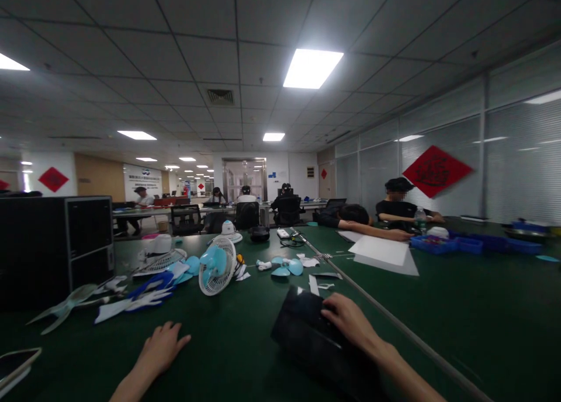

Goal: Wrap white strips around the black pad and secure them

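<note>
My left hand [162, 346] rests flat on the green table [228, 338], fingers a little apart and nothing in them. On the right, my right hand [348, 320] lies on top of a black bag-like object [315, 332], its fingertips at the upper edge; whether they grip it is unclear. Beyond my hands stands a small white fan head [218, 266] with light blue blades. A loose light blue blade set [287, 266] lies to its right, near white scraps [313, 285]. White and blue gloves [135, 302] are left of the fan.
A black computer case [56, 250] stands at the left, a phone-like object [17, 361] in front. A metal strip [394, 326] crosses the table. White sheets [383, 253] and blue trays [433, 243] lie at the right, where a person rests an arm [377, 231] on the table.
</note>
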